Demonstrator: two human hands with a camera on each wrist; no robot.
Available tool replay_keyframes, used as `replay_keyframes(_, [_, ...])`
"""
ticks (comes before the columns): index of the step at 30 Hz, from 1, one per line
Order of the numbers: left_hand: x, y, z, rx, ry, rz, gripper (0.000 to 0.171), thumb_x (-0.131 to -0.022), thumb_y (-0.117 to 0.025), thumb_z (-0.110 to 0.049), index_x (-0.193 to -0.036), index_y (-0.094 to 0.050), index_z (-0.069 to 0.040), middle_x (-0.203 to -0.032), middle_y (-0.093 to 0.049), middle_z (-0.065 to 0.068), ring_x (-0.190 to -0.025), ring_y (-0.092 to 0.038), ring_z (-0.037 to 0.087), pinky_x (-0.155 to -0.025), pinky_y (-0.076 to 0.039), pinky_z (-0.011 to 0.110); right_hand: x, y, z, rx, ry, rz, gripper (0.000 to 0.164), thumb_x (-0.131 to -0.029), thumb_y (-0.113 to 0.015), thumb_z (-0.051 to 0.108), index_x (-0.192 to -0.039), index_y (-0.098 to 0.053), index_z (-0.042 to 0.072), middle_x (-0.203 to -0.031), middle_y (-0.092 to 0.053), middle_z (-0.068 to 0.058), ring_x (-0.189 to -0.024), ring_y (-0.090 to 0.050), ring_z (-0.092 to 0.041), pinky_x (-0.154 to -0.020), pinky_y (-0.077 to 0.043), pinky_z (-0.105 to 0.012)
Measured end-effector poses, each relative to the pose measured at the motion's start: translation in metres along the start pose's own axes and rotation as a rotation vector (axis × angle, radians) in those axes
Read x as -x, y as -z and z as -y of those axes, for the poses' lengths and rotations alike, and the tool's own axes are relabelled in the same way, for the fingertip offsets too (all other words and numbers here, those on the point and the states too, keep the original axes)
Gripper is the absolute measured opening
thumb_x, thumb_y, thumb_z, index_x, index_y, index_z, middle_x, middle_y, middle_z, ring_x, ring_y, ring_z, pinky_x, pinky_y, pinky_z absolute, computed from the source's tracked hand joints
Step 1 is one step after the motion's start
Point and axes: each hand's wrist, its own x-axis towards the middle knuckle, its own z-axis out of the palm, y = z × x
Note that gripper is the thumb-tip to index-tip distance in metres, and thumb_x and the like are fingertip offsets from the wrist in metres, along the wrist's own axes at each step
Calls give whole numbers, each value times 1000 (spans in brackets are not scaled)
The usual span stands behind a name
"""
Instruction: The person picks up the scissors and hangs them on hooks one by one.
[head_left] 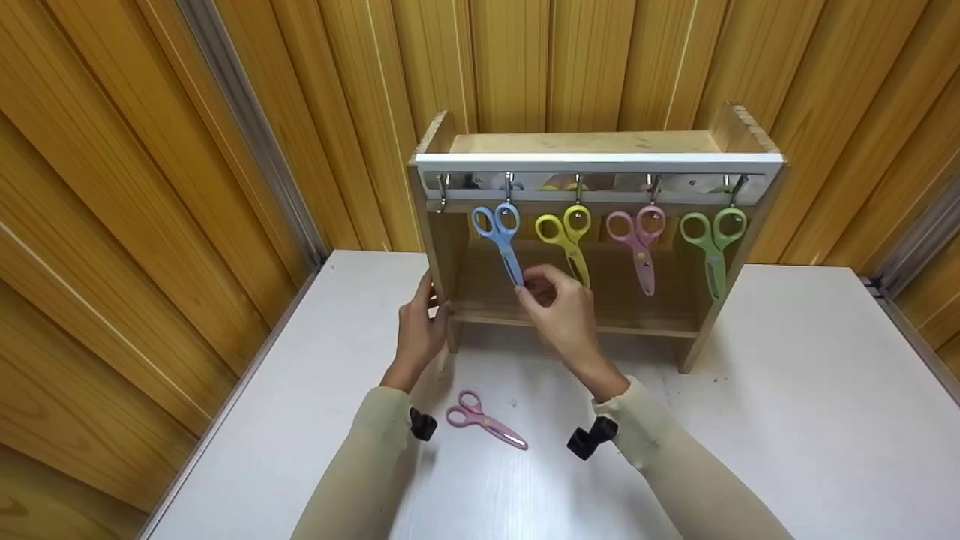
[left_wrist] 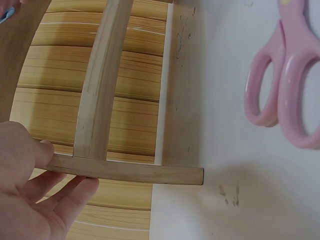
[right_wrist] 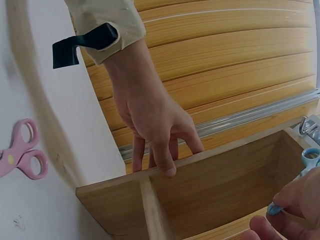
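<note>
Between thumb and fingers, my right hand (head_left: 564,319) pinches the blade tip of the blue scissors (head_left: 501,234). Their right handle loop is at the second hook from the left on the wooden rack (head_left: 694,341), and the blades slant down toward me. My left hand (head_left: 420,330) grips the rack's left side panel, thumb on the near side and fingers behind it, as the right wrist view shows. Yellow scissors (head_left: 568,234), pink scissors (head_left: 639,236) and green scissors (head_left: 713,240) hang to the right of the blue pair.
A second pair of pink scissors (head_left: 486,421) lies on the white table (head_left: 810,405) between my forearms. The leftmost hook (head_left: 442,193) sits left of the blue scissors. Wood-panelled walls (head_left: 585,67) stand behind the rack and to either side.
</note>
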Motion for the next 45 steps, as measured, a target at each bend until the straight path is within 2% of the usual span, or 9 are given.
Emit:
replay_keyframes(6, [0, 1, -1, -1, 8, -1, 64, -100, -62, 2, -158, -37, -9, -136, -63, 22, -113, -69, 36, -86, -63, 42, 2, -4, -5, 12, -12, -3, 9, -88, -79, 6, -96, -75, 4, -79, -72, -3, -69, -63, -15, -62, -50, -22])
replay_keyframes(16, [0, 1, 1, 20, -22, -4, 63, -100, -60, 3, -158, -37, -8, -137, -62, 24, -114, -68, 38, -86, -62, 45, 2, -4, -6, 30, -24, -10, 9, -88, -78, 7, -96, -75, 3, -80, -73, -4, -69, -64, -16, -61, -51, -24])
replay_keyframes(22, [0, 0, 0, 25, -4, 4, 64, -100, -60, 3, -158, -37, -9, -138, -62, 23, -115, -67, 38, -88, -62, 45, 2, -4, -6, 38, -23, -12, 9, -88, -78, 7, -96, -75, 3, -80, -73, -4, -69, -63, -16, -61, -50, -25])
replay_keyframes(32, [2, 1, -1, 15, -12, 10, 63, -101, -59, 2, -159, -36, -8, -136, -63, 24, -113, -69, 36, -87, -62, 42, 4, -4, -5, 41, 10, -29, 10, -87, -78, 7, -96, -75, 4, -80, -74, -2, -67, -64, -14, -61, -50, -24])
replay_keyframes(39, [1, 1, -1, 9, -8, 8, 63, -101, -60, 1, -159, -35, -9, -139, -62, 23, -114, -69, 36, -90, -61, 42, 7, -3, -7, 42, -21, 2, 22, -88, -79, 8, -109, -72, 2, -90, -77, -6, -71, -69, -16, -62, -55, -26])
replay_keyframes(45, [0, 1, 0, 3, 0, 10, 64, -101, -61, 1, -159, -35, -10, -138, -62, 22, -114, -69, 34, -89, -62, 41, 14, -2, -7, 92, -28, 49, 35, -88, -79, 9, -120, -69, -1, -94, -78, -9, -71, -71, -21, -65, -58, -38])
